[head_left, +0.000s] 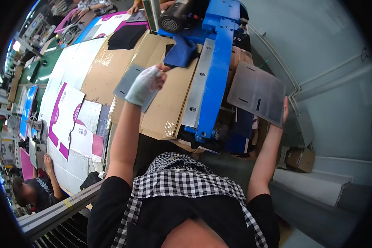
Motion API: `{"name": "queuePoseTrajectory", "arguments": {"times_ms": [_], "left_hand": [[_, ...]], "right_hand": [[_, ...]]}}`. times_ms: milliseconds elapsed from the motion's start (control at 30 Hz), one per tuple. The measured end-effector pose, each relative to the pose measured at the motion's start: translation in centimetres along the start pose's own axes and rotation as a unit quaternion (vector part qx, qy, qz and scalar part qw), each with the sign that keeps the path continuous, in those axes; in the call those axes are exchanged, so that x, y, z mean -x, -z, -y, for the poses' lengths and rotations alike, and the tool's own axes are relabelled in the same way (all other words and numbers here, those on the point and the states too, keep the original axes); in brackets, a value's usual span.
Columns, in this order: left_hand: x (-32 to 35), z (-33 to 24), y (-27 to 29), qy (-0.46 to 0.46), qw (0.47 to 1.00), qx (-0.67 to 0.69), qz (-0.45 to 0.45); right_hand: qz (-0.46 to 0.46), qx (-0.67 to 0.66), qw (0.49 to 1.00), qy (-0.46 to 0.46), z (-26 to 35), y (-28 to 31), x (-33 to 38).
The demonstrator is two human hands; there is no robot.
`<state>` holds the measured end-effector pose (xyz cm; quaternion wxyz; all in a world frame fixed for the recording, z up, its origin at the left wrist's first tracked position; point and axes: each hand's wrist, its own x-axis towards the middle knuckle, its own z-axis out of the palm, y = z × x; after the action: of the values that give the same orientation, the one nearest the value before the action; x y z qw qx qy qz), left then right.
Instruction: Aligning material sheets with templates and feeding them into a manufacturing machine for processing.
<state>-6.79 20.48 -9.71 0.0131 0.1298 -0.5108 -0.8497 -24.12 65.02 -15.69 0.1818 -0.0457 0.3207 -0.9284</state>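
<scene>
My left hand (146,85), in a white glove with bare fingertips, reaches over the cardboard-covered table. Its fingers are pinched at the near-left corner of a dark blue fabric piece (181,50), which is folded and raised, with black fabric beneath it. A grey slotted plate (125,82) lies partly hidden under that hand and wrist. On the right, my right hand (285,110) grips the outer edge of a second grey, semi-clear plate (258,91) with dark slots. This plate is held tilted beside the blue machine arm; most of the right fingers are hidden behind it.
Between my hands runs a long blue machine arm (215,78) with a metal strip (198,89). A black fabric stack (126,37) sits on the cardboard (161,111). White-and-purple printed sheets (66,118) lie left. Co-workers sit at the far-left and lower-left tables.
</scene>
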Motion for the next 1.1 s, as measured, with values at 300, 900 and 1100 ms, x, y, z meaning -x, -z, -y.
{"name": "queuePoseTrajectory", "arguments": {"times_ms": [300, 900, 1100], "left_hand": [[-4.3, 3.0, -3.3, 0.045, 0.960, -0.265, -0.081], [-3.0, -2.0, 2.2, 0.087, 0.989, -0.044, -0.109], [0.8, -6.9, 2.3, -0.051, 0.990, -0.044, -0.123]], "right_hand": [[-0.069, 0.101, 0.990, -0.067, -8.3, -3.2, -1.5], [-0.133, 0.137, 0.982, 0.002, -6.6, 1.0, -2.1], [-0.045, 0.152, 0.987, 0.008, -4.1, -5.5, -1.4]]}}
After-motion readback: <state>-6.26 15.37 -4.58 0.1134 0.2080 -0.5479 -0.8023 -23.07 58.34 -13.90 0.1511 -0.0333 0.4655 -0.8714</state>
